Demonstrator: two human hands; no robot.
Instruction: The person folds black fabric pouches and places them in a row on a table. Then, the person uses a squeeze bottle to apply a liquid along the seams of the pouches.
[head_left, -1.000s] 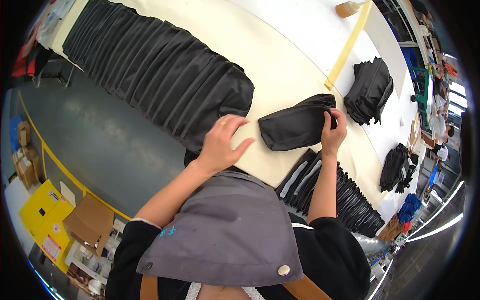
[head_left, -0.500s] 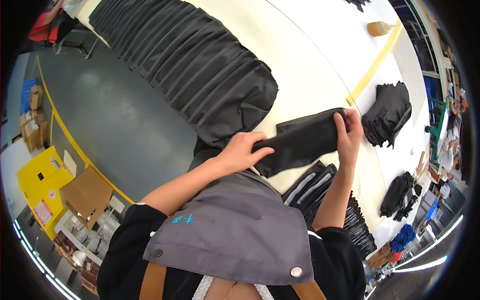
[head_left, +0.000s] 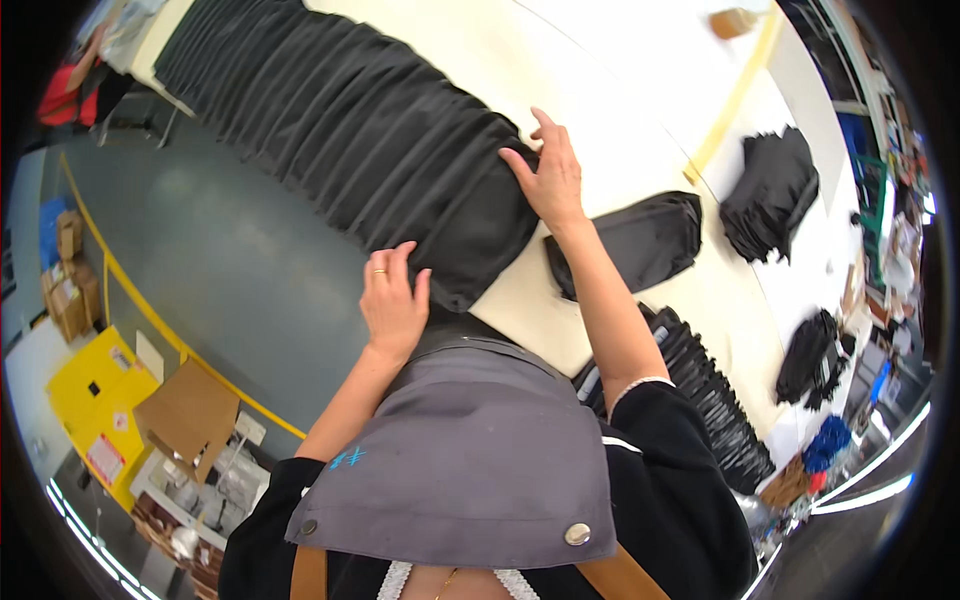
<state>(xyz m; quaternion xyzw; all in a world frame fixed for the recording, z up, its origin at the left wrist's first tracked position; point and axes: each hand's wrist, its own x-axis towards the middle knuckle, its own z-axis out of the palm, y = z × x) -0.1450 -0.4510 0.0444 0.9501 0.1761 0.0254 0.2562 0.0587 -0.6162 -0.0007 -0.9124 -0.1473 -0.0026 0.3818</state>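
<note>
A long row of overlapping black fabric pieces runs along the table from the far left towards me. My left hand is by the near left edge of the row's end piece, fingers stretched and apart. At that piece's right edge is my right hand, its thumb and fingers spread and the thumb touching the fabric. Neither hand grips anything that I can see. Beneath my right forearm, another flat black fabric piece lies on the table.
Close to my right arm stands a row of stacked black pieces. Further right are a black fabric pile and a dark bundle. Yellow tape crosses the pale table. A cardboard box sits at lower left.
Both hands have left the spot where they held a black fabric piece and moved left and up to the row's end. One flat piece still lies at that spot.
</note>
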